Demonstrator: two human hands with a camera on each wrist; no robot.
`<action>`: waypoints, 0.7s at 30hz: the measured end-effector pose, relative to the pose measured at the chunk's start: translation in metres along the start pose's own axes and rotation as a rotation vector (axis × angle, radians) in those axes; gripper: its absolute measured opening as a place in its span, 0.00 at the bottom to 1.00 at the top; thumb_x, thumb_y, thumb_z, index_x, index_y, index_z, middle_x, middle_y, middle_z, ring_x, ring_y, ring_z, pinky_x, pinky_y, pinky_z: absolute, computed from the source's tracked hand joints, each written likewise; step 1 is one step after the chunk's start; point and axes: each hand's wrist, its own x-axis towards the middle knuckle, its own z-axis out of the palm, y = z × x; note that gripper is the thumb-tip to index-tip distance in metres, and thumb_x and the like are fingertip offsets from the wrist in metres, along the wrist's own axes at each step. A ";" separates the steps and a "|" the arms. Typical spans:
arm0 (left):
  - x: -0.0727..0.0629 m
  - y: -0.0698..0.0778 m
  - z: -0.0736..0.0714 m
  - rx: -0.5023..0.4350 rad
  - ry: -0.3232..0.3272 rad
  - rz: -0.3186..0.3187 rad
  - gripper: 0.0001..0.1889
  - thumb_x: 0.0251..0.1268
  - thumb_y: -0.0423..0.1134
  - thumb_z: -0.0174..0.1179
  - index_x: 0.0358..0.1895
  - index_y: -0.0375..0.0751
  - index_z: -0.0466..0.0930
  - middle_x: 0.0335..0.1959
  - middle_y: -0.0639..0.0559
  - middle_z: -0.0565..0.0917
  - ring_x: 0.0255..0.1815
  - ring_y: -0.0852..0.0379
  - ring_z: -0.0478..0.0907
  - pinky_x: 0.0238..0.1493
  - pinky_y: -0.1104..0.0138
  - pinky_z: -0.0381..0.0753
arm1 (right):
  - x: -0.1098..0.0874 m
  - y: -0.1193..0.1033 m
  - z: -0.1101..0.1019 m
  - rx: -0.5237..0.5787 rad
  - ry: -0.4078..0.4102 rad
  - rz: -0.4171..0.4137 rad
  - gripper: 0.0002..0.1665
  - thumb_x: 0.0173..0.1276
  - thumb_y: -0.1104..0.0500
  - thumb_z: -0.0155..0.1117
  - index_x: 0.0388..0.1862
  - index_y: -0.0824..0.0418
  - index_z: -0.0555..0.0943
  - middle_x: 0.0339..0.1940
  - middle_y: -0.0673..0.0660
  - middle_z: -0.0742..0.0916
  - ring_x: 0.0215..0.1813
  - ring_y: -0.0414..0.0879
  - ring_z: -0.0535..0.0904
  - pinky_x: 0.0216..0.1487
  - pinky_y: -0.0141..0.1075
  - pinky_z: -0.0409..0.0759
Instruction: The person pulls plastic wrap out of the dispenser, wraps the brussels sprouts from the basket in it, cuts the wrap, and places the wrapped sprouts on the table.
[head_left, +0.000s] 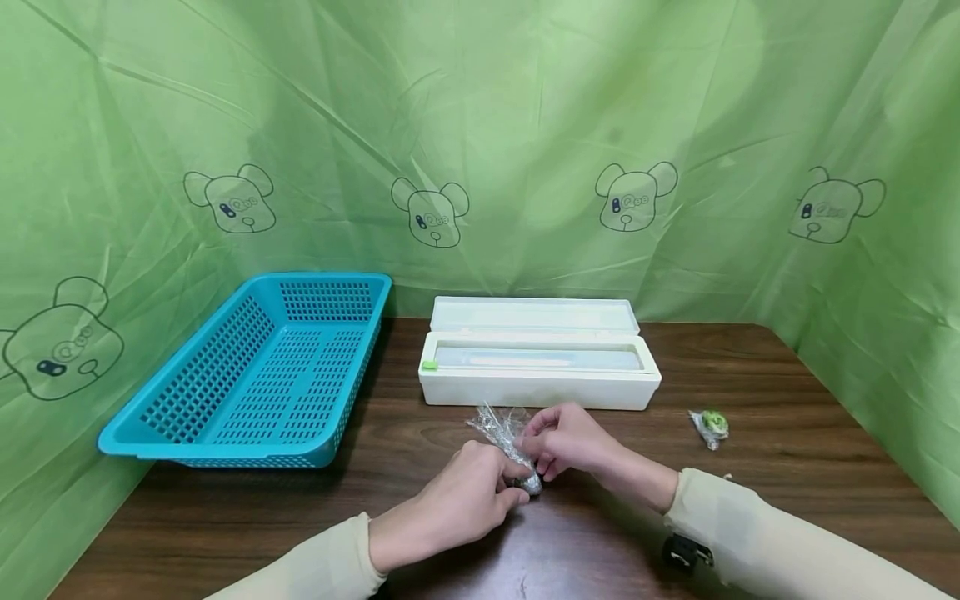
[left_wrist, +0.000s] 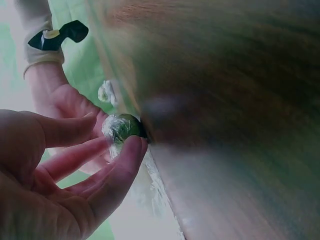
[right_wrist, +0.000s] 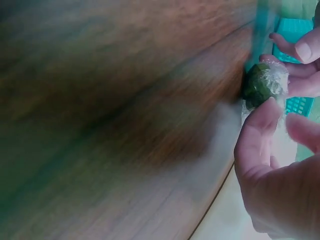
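On the dark wood table, a bundle of clear cling film lies in front of the white box, its loose crinkled end pointing toward the box. Inside the film is a dark green, rounded vegetable, seen end-on in both wrist views; its exact kind does not show. My left hand holds the near end of the bundle between thumb and fingers. From the other side, my right hand pinches at the film with bent fingers. The fingers hide much of the bundle's middle.
Behind the hands stands a long white film box, its lid raised and a pale roll inside. A blue perforated basket sits at the left. To the right lies a small film-wrapped light green piece. Green cloth hangs around the table.
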 end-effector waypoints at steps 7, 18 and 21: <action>0.001 0.000 -0.003 0.017 -0.018 0.019 0.07 0.66 0.34 0.73 0.45 0.45 0.94 0.31 0.63 0.89 0.24 0.77 0.74 0.28 0.77 0.75 | 0.008 0.002 0.006 -0.183 0.043 -0.051 0.08 0.67 0.59 0.76 0.34 0.63 0.86 0.15 0.56 0.83 0.14 0.41 0.73 0.15 0.32 0.72; 0.002 0.001 -0.006 0.071 -0.051 0.034 0.06 0.69 0.38 0.72 0.45 0.46 0.90 0.30 0.63 0.82 0.25 0.68 0.73 0.28 0.72 0.75 | 0.013 -0.001 0.014 -0.171 0.093 0.017 0.03 0.64 0.66 0.74 0.32 0.63 0.87 0.16 0.51 0.79 0.16 0.38 0.67 0.15 0.28 0.63; 0.001 0.001 -0.005 0.082 -0.055 0.036 0.07 0.69 0.38 0.72 0.47 0.46 0.91 0.32 0.62 0.85 0.25 0.69 0.73 0.31 0.72 0.77 | 0.012 -0.002 0.013 -0.120 0.093 -0.002 0.03 0.66 0.65 0.74 0.33 0.64 0.87 0.15 0.53 0.77 0.16 0.39 0.66 0.15 0.28 0.62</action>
